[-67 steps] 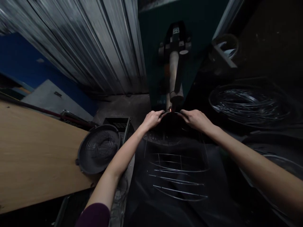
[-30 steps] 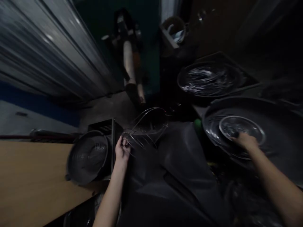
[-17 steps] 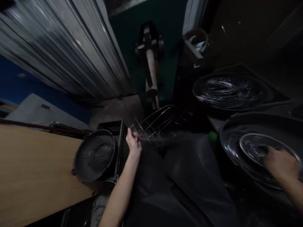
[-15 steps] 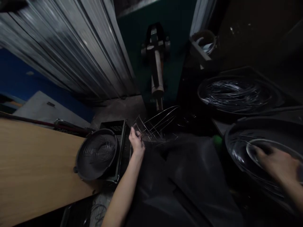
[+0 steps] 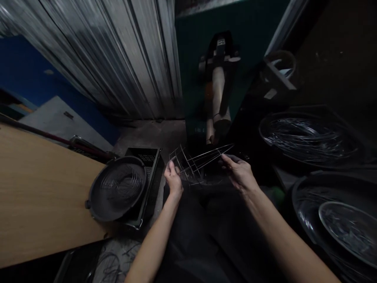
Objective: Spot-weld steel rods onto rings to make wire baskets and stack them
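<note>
A: Location of the wire frame [image 5: 193,160]?

B: Between both hands, tilted, on the near side of the machine tip [image 5: 210,137]. Contact with the tip: cannot tell.

A: State of the fingers?

B: Left hand [image 5: 173,180]: thumb and fingers pinched on the frame's left end. Right hand [image 5: 240,173]: thumb and forefinger narrow, closed on a short wire [image 5: 219,151] lying across the frame's right end. Loose or joined: cannot tell.

A: Recommended handling?

B: Grip firmly but lightly; thin wire, likely to bend or spring. Steady the frame with the left hand. Align the short wire squarely over the long wires with the right. Check the crossing by eye, given the dim light. Hold fingertips well clear of the tip.

A: Edges to watch?

B: To the left, the round pan [image 5: 101,204] and crate [image 5: 153,177], both near the left forearm; farther out, the wooden board [image 5: 50,196]. To the right, the rim of the wide basin [image 5: 297,192], near the right forearm. Overhead of the frame, the machine arm [image 5: 218,88].

A: Open room?

B: Toward the body, over the dark cloth [image 5: 200,243]. Draw back straight, avoiding sideways swings.
</note>
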The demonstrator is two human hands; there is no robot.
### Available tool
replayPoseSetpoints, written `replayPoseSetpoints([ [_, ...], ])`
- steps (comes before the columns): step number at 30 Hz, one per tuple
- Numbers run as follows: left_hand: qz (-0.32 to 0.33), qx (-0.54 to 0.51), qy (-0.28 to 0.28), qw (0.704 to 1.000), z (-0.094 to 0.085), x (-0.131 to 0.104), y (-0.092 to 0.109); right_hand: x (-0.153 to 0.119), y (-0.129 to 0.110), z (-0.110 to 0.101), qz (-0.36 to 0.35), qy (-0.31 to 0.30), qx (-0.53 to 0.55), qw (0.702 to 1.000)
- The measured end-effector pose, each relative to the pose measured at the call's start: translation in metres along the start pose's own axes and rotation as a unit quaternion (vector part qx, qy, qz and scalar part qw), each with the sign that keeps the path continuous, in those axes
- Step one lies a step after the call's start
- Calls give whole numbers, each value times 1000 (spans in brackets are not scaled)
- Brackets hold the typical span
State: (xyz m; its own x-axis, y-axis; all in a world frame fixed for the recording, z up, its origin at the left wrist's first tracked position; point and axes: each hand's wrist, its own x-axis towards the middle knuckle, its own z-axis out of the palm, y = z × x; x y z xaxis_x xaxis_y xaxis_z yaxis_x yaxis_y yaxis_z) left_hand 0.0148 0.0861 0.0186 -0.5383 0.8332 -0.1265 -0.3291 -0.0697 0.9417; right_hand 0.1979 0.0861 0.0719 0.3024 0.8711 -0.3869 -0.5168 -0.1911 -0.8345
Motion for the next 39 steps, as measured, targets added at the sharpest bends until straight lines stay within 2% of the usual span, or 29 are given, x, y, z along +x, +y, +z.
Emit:
replayPoseSetpoints([
  [12, -26, 14, 5, 1000, 3, 6, 4, -5, -7, 16, 78, 37, 52, 995],
  [20, -14, 26, -17, 999, 5, 16, 3, -1, -10, 24, 80, 63, 74, 992],
  [30, -44, -5, -17, 999, 9, 18, 9, 7, -11, 28, 55, 40, 32, 997],
  [36, -91, -35, -20, 995, 14, 18, 11, 2, -6, 11, 53, 40, 34, 997],
  [39, -86, -44, -9, 995, 17, 22, 11, 2, -2, -2, 30, 50, 12, 998],
])
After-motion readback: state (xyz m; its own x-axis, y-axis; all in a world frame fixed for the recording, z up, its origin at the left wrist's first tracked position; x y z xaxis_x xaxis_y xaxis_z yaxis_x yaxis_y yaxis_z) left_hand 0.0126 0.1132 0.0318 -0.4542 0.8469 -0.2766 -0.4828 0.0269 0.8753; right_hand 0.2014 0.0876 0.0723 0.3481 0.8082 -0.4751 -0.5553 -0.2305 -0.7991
